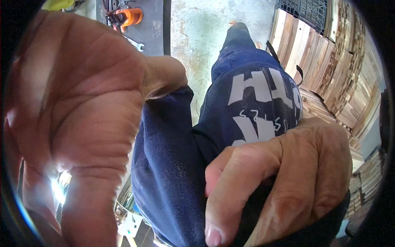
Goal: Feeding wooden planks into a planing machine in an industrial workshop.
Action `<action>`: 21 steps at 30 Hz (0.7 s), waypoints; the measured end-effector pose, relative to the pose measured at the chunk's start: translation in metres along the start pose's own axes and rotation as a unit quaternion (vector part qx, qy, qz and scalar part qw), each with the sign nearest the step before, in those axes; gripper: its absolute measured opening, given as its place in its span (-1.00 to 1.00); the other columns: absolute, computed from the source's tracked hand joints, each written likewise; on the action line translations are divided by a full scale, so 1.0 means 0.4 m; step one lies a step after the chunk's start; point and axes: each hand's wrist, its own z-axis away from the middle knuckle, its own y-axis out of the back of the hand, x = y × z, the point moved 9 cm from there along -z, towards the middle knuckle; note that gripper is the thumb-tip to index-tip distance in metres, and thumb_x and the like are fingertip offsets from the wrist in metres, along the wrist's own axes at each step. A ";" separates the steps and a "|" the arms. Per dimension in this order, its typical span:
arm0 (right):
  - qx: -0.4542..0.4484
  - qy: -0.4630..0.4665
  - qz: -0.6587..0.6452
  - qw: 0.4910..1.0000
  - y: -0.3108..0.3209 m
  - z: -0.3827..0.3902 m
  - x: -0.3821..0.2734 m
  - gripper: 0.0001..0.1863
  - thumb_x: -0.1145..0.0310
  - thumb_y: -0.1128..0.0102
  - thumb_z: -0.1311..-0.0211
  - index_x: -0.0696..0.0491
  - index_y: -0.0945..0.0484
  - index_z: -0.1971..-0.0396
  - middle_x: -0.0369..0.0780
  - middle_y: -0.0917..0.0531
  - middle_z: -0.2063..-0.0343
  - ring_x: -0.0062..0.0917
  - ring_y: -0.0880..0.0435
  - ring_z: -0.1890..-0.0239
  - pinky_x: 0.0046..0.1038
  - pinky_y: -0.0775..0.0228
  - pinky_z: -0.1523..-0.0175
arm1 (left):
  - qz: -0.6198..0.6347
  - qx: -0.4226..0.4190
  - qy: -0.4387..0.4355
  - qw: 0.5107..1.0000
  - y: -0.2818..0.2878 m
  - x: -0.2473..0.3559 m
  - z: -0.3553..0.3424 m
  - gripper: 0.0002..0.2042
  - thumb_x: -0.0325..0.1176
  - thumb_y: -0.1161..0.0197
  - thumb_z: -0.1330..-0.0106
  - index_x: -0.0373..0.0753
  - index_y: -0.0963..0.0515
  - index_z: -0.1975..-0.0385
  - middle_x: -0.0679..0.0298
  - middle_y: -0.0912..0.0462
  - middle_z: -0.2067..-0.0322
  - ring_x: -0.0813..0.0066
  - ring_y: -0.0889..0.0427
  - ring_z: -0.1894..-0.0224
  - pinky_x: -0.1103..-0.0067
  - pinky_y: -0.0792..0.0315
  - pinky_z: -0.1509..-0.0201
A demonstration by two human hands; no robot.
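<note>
My left hand looms very large at the left, close up, its palm side showing. The fingers stretch down with a gap between them, and their tips run out of the picture. Behind it the wrist goes into a dark blue sleeve. At the lower right, my right hand is near too, in front of my dark blue top with pale print. Its fingers are loosely bent and apart, and one fingertip points down. I see no object in either hand.
A dark bench top at the upper left carries an orange tool and an open-end wrench. Stacked wooden boards line the right side, with a black plastic crate behind. Between them lies a pale, worn floor.
</note>
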 end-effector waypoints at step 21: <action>-0.007 -0.120 0.532 0.838 0.370 -0.297 -0.149 -0.70 0.43 -0.17 -0.32 0.18 -0.63 -0.01 -0.14 -0.66 0.03 -0.37 -0.59 -0.09 -0.35 -0.34 -0.28 | 0.092 0.073 -0.208 0.971 0.208 -0.237 -0.402 -0.75 0.17 -0.27 -0.23 0.42 -0.70 0.14 0.77 -0.72 0.06 0.76 -0.50 -0.14 0.24 -0.07 -0.44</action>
